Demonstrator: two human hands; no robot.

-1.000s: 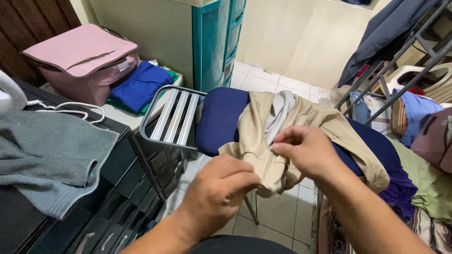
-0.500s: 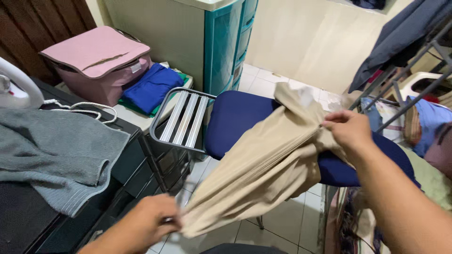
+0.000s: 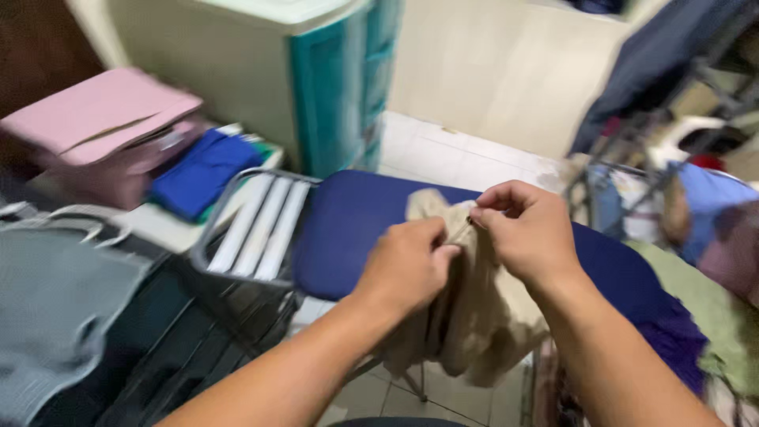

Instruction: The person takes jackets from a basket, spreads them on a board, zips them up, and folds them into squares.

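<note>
Clearly the beige cloth (image 3: pixel 482 316) is light, soft and floppy; the left hand (image 3: pixel 407 265) and right hand (image 3: pixel 526 233) pinch its top edge, fingers closed on it

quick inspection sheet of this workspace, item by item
surface: dark blue padded board, mostly bare, with a metal rack at its left end
job's things: beige garment, bunched, hanging off the board's near edge
clutter: grey towel at left; pink storage bag; folded blue cloth; clothes piled at right
grippers: left hand and right hand both pinch the garment's top edge, close together
cables: white cord looped by the towel
surroundings: teal plastic drawer unit, white tiled floor, dark clothes on a rack; view blurred
</note>
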